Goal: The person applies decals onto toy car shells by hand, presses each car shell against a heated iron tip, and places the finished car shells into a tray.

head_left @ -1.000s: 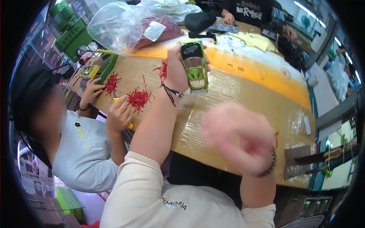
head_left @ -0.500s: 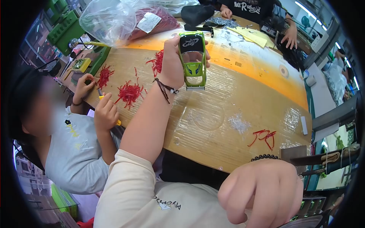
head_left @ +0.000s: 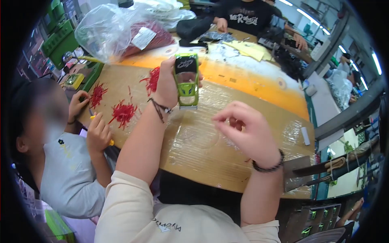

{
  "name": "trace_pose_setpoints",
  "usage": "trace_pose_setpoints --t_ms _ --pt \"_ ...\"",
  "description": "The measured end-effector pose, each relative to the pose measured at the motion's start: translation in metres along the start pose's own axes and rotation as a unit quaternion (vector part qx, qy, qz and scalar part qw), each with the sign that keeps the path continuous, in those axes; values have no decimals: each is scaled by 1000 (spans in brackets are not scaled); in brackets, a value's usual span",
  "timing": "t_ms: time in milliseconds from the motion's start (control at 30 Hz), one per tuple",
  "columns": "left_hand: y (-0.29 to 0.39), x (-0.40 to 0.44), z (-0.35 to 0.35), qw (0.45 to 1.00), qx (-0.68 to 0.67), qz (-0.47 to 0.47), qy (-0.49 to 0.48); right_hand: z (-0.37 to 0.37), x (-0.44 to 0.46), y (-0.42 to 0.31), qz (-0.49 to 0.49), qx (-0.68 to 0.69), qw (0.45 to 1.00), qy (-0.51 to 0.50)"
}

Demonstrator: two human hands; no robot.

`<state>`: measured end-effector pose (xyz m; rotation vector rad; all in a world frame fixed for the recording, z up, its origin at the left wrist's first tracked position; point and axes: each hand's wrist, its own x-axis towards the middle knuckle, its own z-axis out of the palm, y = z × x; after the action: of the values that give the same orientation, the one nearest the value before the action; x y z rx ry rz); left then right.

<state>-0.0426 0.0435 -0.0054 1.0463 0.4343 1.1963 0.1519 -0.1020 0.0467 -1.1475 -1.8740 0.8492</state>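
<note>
My left hand [head_left: 167, 83] is wrapped round a green toy car body [head_left: 187, 83] with a black panel, held upright above the cardboard-covered table [head_left: 190, 152]. To the right of the car, my right hand [head_left: 239, 125] hangs over the table with thumb and forefinger pinched together; what they hold, if anything, is too small to make out. Red strips [head_left: 151, 82] lie in a pile just left of my left hand. A second red pile [head_left: 123, 113] is further left. Clear scraps on the table are mostly hidden behind my right hand.
A co-worker [head_left: 71, 162] at the left holds a yellow-handled cutter [head_left: 112, 142] near another red pile [head_left: 97, 94]. Plastic bags [head_left: 106, 32] stand at the back left. Another person [head_left: 248, 18] sits across the table. A metal blade [head_left: 298, 172] juts in at the right.
My right hand has swung up from near my body to over the table, its fingers now pinched. The car is still in my left hand; the whole view has shifted.
</note>
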Motion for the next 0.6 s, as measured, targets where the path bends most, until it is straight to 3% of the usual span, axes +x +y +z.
trace_pose_setpoints --t_ms 133,233,333,467,600 --pt "-2 -2 5 1000 16 -24 8 16 12 60 51 -131 973 183" --pt "-4 -2 5 999 32 -44 3 16 11 75 77 -237 948 198" --pt "-10 -2 4 997 50 -52 -9 16 10 69 125 -313 930 144" --pt "-11 -3 9 997 39 -61 -10 16 10 63 80 -294 938 164" --pt "-12 -3 4 997 45 -56 -18 13 6 24 -55 -106 977 175"
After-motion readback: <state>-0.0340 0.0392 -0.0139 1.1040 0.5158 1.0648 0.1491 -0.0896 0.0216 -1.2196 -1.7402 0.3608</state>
